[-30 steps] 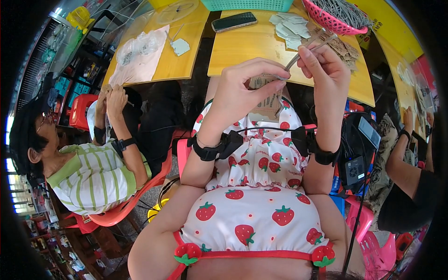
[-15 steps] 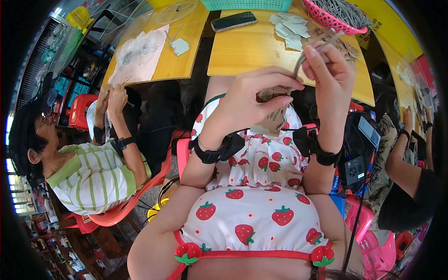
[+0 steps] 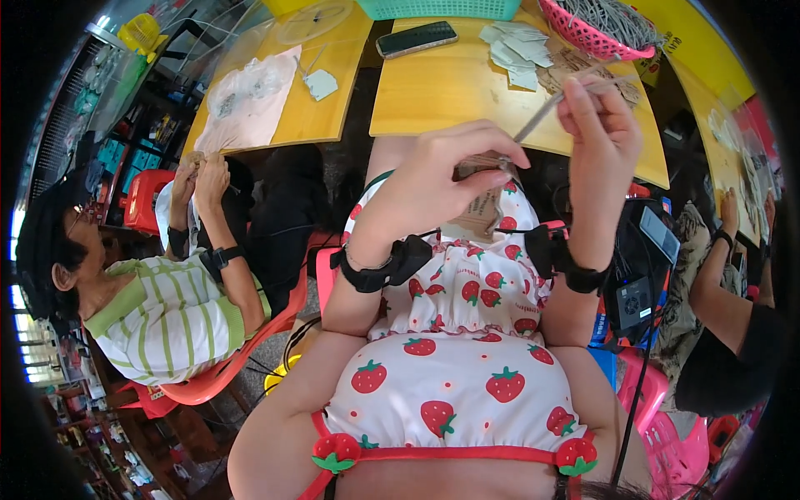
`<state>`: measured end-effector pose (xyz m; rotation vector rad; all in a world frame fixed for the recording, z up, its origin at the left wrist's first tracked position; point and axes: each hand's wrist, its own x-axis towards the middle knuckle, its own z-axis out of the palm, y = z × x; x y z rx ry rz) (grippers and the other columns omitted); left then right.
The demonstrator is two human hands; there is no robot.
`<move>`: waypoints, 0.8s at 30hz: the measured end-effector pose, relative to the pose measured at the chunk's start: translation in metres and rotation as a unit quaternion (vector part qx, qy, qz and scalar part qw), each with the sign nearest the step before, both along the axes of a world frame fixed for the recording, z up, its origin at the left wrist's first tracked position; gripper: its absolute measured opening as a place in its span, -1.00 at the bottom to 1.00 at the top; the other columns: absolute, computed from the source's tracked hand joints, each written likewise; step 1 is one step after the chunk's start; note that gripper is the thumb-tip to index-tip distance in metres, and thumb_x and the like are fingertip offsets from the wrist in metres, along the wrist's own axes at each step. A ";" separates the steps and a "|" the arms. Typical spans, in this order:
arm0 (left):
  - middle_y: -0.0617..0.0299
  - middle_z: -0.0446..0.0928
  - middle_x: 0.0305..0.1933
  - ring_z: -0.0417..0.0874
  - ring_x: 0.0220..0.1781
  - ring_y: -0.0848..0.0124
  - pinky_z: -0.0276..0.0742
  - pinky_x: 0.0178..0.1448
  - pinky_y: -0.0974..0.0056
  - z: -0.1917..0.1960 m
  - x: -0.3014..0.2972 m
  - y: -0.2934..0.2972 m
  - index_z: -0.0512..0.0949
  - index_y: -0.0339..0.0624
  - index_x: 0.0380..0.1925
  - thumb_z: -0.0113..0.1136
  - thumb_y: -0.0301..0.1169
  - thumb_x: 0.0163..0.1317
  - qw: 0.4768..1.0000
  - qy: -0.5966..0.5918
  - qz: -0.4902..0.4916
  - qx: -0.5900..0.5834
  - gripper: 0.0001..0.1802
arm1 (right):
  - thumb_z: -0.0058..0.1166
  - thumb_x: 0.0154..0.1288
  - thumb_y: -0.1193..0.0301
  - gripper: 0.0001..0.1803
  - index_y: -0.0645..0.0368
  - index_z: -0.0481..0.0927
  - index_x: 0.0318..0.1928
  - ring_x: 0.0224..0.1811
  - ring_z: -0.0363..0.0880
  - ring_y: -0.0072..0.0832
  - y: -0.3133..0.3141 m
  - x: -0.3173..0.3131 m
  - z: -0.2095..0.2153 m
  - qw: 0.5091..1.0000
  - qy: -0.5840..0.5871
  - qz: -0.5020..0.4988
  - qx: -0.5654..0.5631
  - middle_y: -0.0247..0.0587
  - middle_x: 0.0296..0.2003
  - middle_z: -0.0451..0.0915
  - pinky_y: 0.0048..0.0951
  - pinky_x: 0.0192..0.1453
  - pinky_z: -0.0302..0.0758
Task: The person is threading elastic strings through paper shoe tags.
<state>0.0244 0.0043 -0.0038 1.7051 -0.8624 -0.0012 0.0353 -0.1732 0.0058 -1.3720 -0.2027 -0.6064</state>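
Note:
My left hand (image 3: pixel 429 183) is closed, thumb and fingers pinching a brown printed card tag (image 3: pixel 479 218) that hangs over my lap. How many tags it holds I cannot tell. A grey cord (image 3: pixel 540 118) runs taut from the tag's upper end at my left fingertips up to my right hand (image 3: pixel 604 142). The thumb and fingers of my right hand are closed on the cord, whose loose end sticks out beyond them over the table. Part of the tag lies hidden behind my left fingers.
On the yellow table (image 3: pixel 433 104) lie a phone (image 3: pixel 417 38), white tags (image 3: pixel 515 52) and brown tags (image 3: pixel 560 71). Behind them stand a pink basket (image 3: pixel 575 37) of grey cords and a teal basket (image 3: pixel 442 8). Co-workers sit to the left (image 3: pixel 167 312) and right (image 3: pixel 721 308).
My right hand has moved slightly right and down, drawing the grey cord from a bent loop into a straight line. My left hand has shifted a little left with the tag.

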 end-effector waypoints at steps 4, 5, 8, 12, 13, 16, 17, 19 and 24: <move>0.18 0.58 -0.23 0.61 -0.13 0.37 0.47 0.00 0.36 0.000 -0.003 0.001 0.56 -0.30 -0.27 0.19 -0.69 0.01 1.000 0.005 -0.008 0.013 -0.77 | 0.09 0.28 0.45 -0.86 0.31 0.54 -0.28 -0.52 0.31 -0.78 0.017 -0.001 -0.003 0.997 0.024 0.064 -0.018 -0.43 -0.53 0.50 -0.72 -0.43 0.21; 0.18 0.58 -0.24 0.60 -0.14 0.37 0.47 0.01 0.36 0.001 -0.005 0.000 0.56 -0.30 -0.27 0.19 -0.70 0.01 1.000 0.010 -0.015 0.005 -0.77 | 0.09 0.28 0.45 -0.86 0.30 0.54 -0.29 -0.51 0.33 -0.78 0.020 -0.002 -0.002 1.000 0.007 0.008 0.008 -0.42 -0.54 0.50 -0.72 -0.42 0.22; 0.18 0.58 -0.25 0.60 -0.16 0.37 0.47 0.00 0.37 0.003 0.000 0.004 0.57 -0.30 -0.29 0.18 -0.71 0.01 1.000 0.003 0.000 0.013 -0.77 | 0.10 0.28 0.45 -0.86 0.30 0.52 -0.29 -0.49 0.37 -0.77 0.013 0.003 -0.005 0.998 -0.038 -0.040 0.014 -0.41 -0.53 0.50 -0.72 -0.40 0.25; 0.20 0.57 -0.13 0.57 -0.15 0.46 0.46 -0.01 0.39 0.000 0.003 0.011 0.50 -0.29 -0.09 0.24 -0.70 0.00 1.000 0.006 0.007 -0.027 -0.60 | 0.08 0.29 0.45 -0.86 0.31 0.51 -0.29 -0.51 0.34 -0.76 0.016 0.002 -0.004 0.997 -0.031 0.017 0.069 -0.39 -0.52 0.50 -0.71 -0.40 0.23; 0.20 0.57 -0.13 0.57 -0.15 0.46 0.46 -0.01 0.39 0.003 0.001 0.011 0.50 -0.29 -0.09 0.24 -0.70 0.00 1.000 0.007 0.008 -0.028 -0.60 | 0.08 0.29 0.46 -0.86 0.31 0.50 -0.30 -0.51 0.32 -0.75 0.015 0.001 -0.001 0.997 -0.026 0.016 0.076 -0.39 -0.53 0.48 -0.70 -0.40 0.22; 0.17 0.52 -0.02 0.56 -0.09 0.50 0.48 0.01 0.40 0.008 -0.001 0.013 0.39 -0.28 0.05 0.28 -0.69 -0.03 0.993 0.079 0.075 -0.052 -0.44 | 0.06 0.30 0.47 -0.88 0.29 0.48 -0.29 -0.50 0.30 -0.71 0.006 0.005 -0.002 0.991 -0.040 0.042 0.124 -0.40 -0.53 0.44 -0.67 -0.39 0.23; 0.16 0.51 -0.02 0.56 -0.07 0.49 0.48 0.00 0.41 0.003 0.002 0.015 0.37 -0.28 0.07 0.29 -0.68 -0.03 0.994 0.058 0.091 -0.035 -0.41 | 0.05 0.30 0.47 -0.89 0.29 0.48 -0.29 -0.49 0.29 -0.69 0.004 0.006 -0.002 0.987 -0.050 0.037 0.150 -0.39 -0.52 0.43 -0.66 -0.37 0.24; 0.15 0.49 -0.01 0.55 -0.05 0.49 0.49 -0.02 0.42 0.000 0.004 0.016 0.35 -0.28 0.09 0.30 -0.68 -0.04 0.994 0.036 0.107 -0.017 -0.38 | 0.04 0.31 0.48 -0.90 0.27 0.47 -0.29 -0.48 0.28 -0.64 0.001 0.006 -0.001 0.983 -0.062 0.027 0.173 -0.38 -0.51 0.40 -0.63 -0.34 0.26; 0.16 0.46 -0.03 0.55 -0.04 0.48 0.50 -0.05 0.43 -0.003 0.004 0.015 0.35 -0.32 0.08 0.27 -0.68 0.03 0.991 0.089 0.086 -0.052 -0.44 | 0.03 0.32 0.47 -0.90 0.27 0.46 -0.29 -0.48 0.29 -0.64 0.002 0.006 -0.004 0.982 -0.058 0.035 0.175 -0.38 -0.51 0.39 -0.63 -0.34 0.26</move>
